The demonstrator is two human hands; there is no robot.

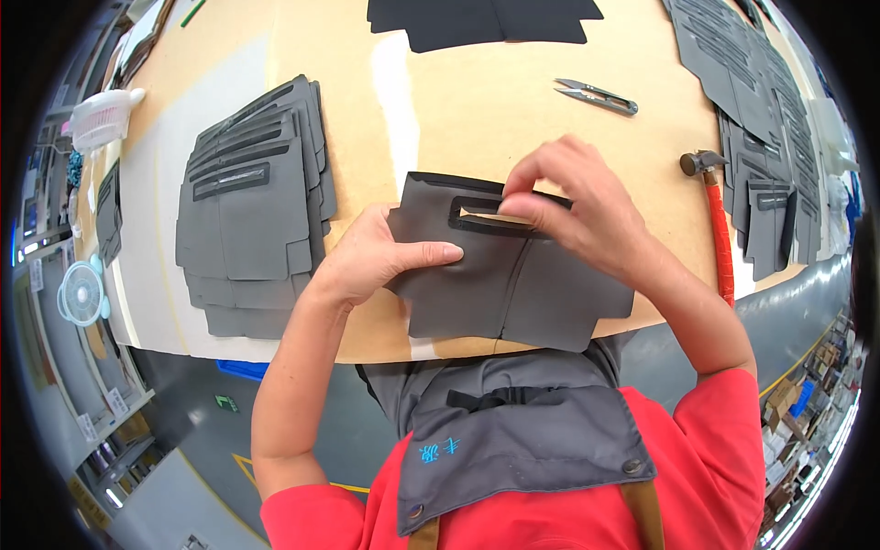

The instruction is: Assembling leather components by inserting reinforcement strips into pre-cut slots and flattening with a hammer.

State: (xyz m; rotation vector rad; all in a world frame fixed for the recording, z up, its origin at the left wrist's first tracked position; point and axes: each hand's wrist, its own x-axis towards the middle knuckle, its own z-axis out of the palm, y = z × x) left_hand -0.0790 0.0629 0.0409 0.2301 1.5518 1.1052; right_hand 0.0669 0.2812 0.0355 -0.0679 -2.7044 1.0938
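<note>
A dark grey sheet panel (458,293) lies near the front edge of the table, with notched corners and a crease down its middle. Close to its far edge is a long slot (472,215) framed in black, through which the tan tabletop shows. My left hand (371,252) grips the panel's left edge, thumb flat on top and the other fingers mostly hidden beneath. Over the right end of the slot, my right hand (573,202) is closed with thumb and forefinger together. Whatever is in that pinch is hidden.
Stacked grey panels (247,220) with slots sit on the left, and more panels (765,119) line the right side. Thread snips (596,96) and a red-handled hammer (718,220) lie to the right. A black panel (486,23) is at the far edge; a white basket (103,119) stands left.
</note>
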